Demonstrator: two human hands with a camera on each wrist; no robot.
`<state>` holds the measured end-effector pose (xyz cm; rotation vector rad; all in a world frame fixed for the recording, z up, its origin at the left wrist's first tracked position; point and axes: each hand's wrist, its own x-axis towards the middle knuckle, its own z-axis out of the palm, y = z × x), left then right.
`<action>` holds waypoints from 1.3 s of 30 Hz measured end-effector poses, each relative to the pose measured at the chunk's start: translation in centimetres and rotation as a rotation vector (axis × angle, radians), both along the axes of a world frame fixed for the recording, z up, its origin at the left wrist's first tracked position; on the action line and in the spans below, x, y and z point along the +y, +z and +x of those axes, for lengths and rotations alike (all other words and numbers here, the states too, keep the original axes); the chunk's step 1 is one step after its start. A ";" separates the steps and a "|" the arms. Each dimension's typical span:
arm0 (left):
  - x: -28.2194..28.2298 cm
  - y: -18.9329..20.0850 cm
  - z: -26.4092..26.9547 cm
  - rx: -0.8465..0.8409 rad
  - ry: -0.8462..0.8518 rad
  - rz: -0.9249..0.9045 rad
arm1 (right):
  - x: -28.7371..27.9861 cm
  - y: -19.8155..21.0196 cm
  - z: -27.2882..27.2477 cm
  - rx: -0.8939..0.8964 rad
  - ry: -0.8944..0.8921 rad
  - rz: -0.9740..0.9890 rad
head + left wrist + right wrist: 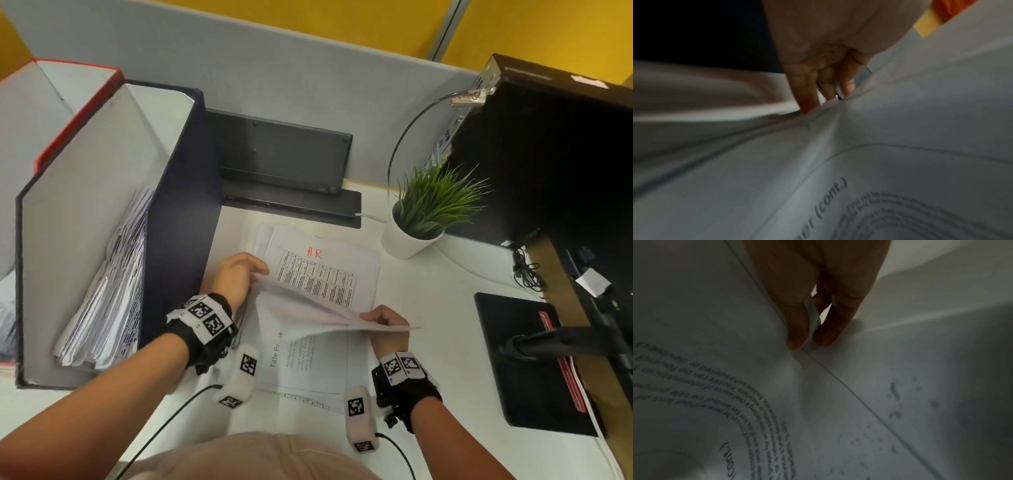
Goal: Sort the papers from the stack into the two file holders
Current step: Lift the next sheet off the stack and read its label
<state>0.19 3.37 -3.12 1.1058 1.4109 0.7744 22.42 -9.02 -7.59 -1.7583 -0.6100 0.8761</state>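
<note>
A stack of printed papers [329, 277] lies on the white desk, its far sheet marked "H-R" in red. A lifted sheet [308, 308] arches above the stack. My left hand [239, 274] pinches its far left corner, and my right hand [385, 320] pinches its near right edge. In the left wrist view my fingers [812, 91] curl onto the sheet [900, 129]. In the right wrist view a thumb and finger [803, 327] squeeze the paper edge [815, 316]. A dark blue file holder [185, 212] with several papers stands at left, a red-edged holder [75, 113] behind it.
A small potted plant [418, 219] stands right of the stack. A black keyboard [281, 154] leans on the grey partition at the back. A black monitor base [527, 363] and a dark computer case [548, 154] fill the right side. Cables run along the desk front.
</note>
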 end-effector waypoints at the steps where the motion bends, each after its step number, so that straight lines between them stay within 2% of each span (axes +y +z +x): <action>1: 0.6 -0.3 -0.1 0.127 -0.006 -0.028 | -0.2 -0.1 0.0 0.059 -0.036 0.046; 4: 1.8 -0.8 -0.4 0.528 -0.175 -0.108 | -0.3 -1.2 0.2 0.137 -0.075 0.084; 8: 2.0 -0.4 0.2 0.692 -0.276 -0.101 | -0.3 -1.6 0.2 0.057 -0.051 0.077; 11: 1.6 -0.3 0.8 0.761 -0.256 -0.007 | -0.4 -1.3 -0.1 -0.019 -0.026 0.073; 17: 1.4 -0.8 0.9 0.740 -0.317 0.079 | 0.2 -0.7 -0.3 0.177 -0.106 0.121; 19: 1.2 -0.6 0.7 0.735 -0.349 0.101 | 0.2 -0.3 -0.3 0.117 -0.096 0.106; 22: 0.3 -0.4 0.3 0.683 -0.362 0.288 | 0.1 0.2 -0.5 -0.024 -0.068 0.082; 24: -0.7 -0.2 0.2 0.520 -0.294 0.448 | 0.1 0.2 -0.2 -0.096 -0.065 0.051; 25: -1.2 -0.2 0.3 0.412 -0.253 0.453 | 0.2 0.2 -0.1 -0.135 -0.064 0.021; 26: -1.7 -0.1 0.4 0.304 -0.208 0.409 | 0.3 0.3 -0.1 -0.159 -0.062 -0.007; 29: -2.4 0.0 0.5 0.044 -0.086 0.235 | 0.2 0.5 -0.3 -0.024 -0.095 0.072; 32: -2.5 0.7 0.3 -0.143 -0.064 0.141 | 0.1 0.6 0.0 0.143 -0.083 0.188; 33: -2.4 0.9 0.3 -0.190 -0.073 0.123 | 0.2 0.6 0.1 0.138 -0.050 0.206; 35: -2.1 1.3 0.2 -0.198 -0.086 0.078 | 0.1 0.9 0.0 0.048 0.009 0.081; 37: -1.4 1.4 0.1 -0.153 -0.067 0.006 | 0.1 0.5 0.2 0.069 -0.025 0.038; 38: -0.9 1.3 0.1 -0.130 -0.043 -0.049 | 0.0 0.3 0.3 0.132 -0.063 0.062; 39: -0.4 1.0 0.1 -0.099 -0.015 -0.105 | 0.0 0.2 0.4 0.282 -0.130 0.087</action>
